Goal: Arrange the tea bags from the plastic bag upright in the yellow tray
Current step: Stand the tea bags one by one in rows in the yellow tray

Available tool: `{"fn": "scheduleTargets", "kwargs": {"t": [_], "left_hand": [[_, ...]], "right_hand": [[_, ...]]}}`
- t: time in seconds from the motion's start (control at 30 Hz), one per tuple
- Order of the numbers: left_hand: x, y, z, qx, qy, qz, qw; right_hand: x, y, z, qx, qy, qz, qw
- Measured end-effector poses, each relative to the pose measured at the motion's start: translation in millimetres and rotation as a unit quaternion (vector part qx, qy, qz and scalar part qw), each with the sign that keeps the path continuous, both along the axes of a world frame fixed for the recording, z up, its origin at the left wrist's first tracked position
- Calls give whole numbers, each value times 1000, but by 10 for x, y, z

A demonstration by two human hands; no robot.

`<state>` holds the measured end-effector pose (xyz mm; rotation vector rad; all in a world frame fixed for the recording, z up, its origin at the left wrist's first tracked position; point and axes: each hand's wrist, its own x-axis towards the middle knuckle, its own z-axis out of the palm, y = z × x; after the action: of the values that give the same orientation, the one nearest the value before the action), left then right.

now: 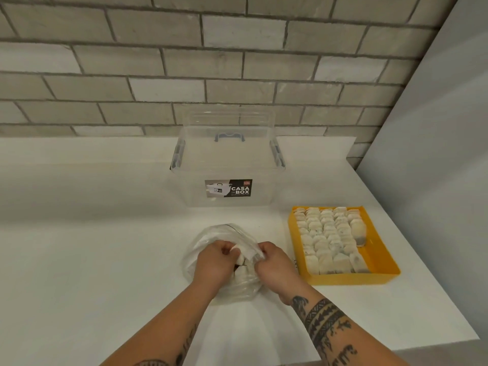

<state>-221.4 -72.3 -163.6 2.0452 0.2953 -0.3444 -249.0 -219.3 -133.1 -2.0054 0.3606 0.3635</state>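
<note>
A clear plastic bag (224,233) lies on the white counter in front of me, with a few white tea bags (241,277) showing inside it. My left hand (215,260) grips the bag's left side and pinches a white tea bag at its fingertips. My right hand (272,262) grips the crumpled plastic on the bag's right side. To the right stands the yellow tray (380,254), holding several rows of upright tea bags (326,239). A strip along the tray's right side is bare.
A clear lidded storage box (227,165) with grey latches and a "CASA BOX" label stands behind the bag, against the brick wall. The counter's right edge runs just past the tray, beside a grey wall. The counter's front edge is close to my forearms.
</note>
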Motion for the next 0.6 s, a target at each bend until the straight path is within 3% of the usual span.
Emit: {"fn": "scheduleTargets", "kwargs": {"t": [0.17, 0.3, 0.4, 0.5, 0.57, 0.6], "left_hand": [[20, 137, 122, -14, 2, 11, 1000], [46, 333, 275, -204, 50, 77, 975], [30, 396, 382, -255, 38, 117, 959], [-14, 423, 401, -311, 40, 120, 942], [-23, 431, 376, -330, 51, 127, 934], [-24, 427, 358, -325, 55, 128, 935]], "right_hand": [[68, -48, 34, 30, 18, -36, 999], [168, -119, 68, 16, 28, -29, 999], [228, -164, 101, -79, 40, 40, 995], [248, -132, 170, -267, -96, 104, 953], [255, -50, 284, -275, -222, 153, 923], [273, -14, 325, -273, -244, 200, 909]]}}
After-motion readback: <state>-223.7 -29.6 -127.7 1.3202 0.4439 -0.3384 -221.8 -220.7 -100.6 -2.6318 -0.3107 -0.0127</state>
